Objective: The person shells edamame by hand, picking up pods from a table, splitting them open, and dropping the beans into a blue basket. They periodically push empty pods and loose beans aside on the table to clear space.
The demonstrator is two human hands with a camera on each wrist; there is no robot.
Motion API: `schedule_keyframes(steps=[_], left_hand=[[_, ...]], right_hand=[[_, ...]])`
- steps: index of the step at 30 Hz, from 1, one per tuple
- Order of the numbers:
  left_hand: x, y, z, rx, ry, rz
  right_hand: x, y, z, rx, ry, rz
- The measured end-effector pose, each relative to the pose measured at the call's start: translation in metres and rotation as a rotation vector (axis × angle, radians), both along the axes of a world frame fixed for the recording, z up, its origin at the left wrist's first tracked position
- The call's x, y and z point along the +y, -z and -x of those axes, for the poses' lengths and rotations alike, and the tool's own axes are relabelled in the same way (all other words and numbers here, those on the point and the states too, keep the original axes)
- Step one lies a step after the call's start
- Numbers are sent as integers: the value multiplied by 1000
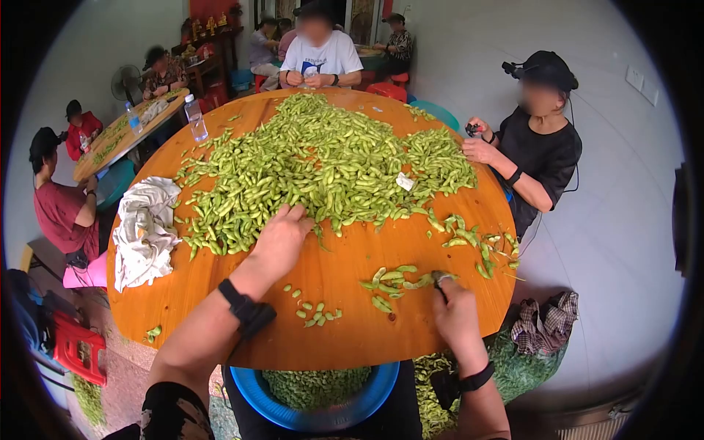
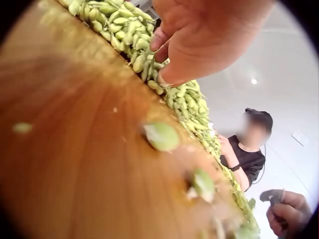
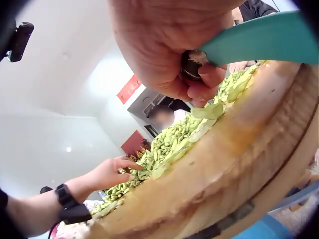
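Note:
A large heap of green soybean pods (image 1: 315, 161) covers much of the round wooden table (image 1: 242, 323). My left hand (image 1: 280, 238) reaches to the heap's near edge. In the left wrist view its thumb and fingertips touch pods (image 2: 144, 64), with a gap between them. My right hand (image 1: 456, 315) grips a small dark tool (image 1: 441, 281) near the table's front right. The tool's tip is right at a few pods (image 1: 389, 286); in the right wrist view a pod (image 3: 209, 110) lies just below the fingertips. Several shelled beans (image 1: 315, 315) lie between my hands.
A white cloth (image 1: 145, 227) lies at the left edge, and a bottle (image 1: 196, 117) stands behind it. More pods and husks (image 1: 480, 246) are at the right. A blue basin (image 1: 246, 396) of green beans sits below the front edge. People sit opposite and at the right.

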State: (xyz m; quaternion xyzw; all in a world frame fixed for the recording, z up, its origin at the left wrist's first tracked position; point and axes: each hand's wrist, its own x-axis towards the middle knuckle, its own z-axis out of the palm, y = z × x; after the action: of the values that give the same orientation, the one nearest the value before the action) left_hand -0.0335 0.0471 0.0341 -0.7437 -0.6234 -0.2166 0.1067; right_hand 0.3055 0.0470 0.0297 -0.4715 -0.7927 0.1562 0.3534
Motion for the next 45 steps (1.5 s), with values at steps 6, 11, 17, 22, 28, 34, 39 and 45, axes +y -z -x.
schedule_keyframes(steps=[6,11,17,22,28,34,39,45], left_hand=[[22,-5,9,155,-21,35],[17,-8,3,-54,82,253],[56,-3,-18,30,-296,250],[48,7,-13,164,-200,104],[-11,-3,-37,-287,135,65],[-54,5,-62,-1043,225,294],[-49,29,-51,-1478,325,403],[-47,24,-45,-1442,330,349]], right_hand=[[-10,-6,11,29,-88,65],[-7,-1,12,79,-102,124],[-6,7,13,63,-123,135],[-10,-4,15,128,-107,171],[-13,-21,63,279,-286,128],[-22,-16,109,241,-321,111],[-27,0,115,272,-337,163],[-28,-5,115,433,-301,491]])
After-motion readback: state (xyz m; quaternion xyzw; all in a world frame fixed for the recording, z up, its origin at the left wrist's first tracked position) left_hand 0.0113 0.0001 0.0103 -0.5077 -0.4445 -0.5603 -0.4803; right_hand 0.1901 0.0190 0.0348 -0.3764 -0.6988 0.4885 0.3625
